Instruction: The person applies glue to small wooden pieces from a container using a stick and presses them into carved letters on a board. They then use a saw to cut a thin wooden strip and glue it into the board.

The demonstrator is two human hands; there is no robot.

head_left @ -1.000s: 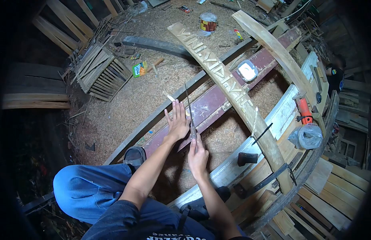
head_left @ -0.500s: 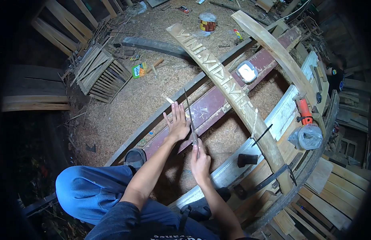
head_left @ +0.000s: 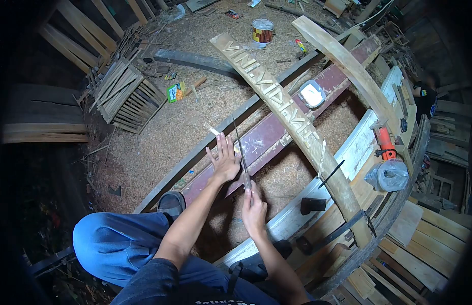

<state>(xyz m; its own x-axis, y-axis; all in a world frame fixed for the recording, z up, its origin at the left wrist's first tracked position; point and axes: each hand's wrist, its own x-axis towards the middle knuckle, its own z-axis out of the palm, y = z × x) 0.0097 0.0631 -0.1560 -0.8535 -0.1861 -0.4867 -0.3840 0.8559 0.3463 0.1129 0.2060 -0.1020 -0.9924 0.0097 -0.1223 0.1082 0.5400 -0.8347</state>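
Note:
My left hand (head_left: 225, 163) lies with spread fingers over a small light wood strip (head_left: 214, 131) on the maroon board (head_left: 256, 144). The strip's end sticks out past the fingertips, and the rest is hidden under the hand. My right hand (head_left: 254, 211) is closed round the handle of a thin saw (head_left: 240, 145), whose blade runs up beside my left fingers. Across the maroon board lies a long plank (head_left: 271, 91) with many small wood pieces on it. A tub of white paste (head_left: 312, 94) stands on the maroon board.
An orange power tool (head_left: 385, 142) and a plastic bag (head_left: 391, 175) rest at the right, near a dark block (head_left: 313, 205) and an adze-like tool (head_left: 342, 226). A slatted crate (head_left: 129, 94) and a paint can (head_left: 262, 31) stand on the ground. Another person (head_left: 425, 99) is partly visible at far right.
The right hand and saw have shifted slightly down, away from the far edge of the board. My left hand has stayed in place; the whole view has moved a little.

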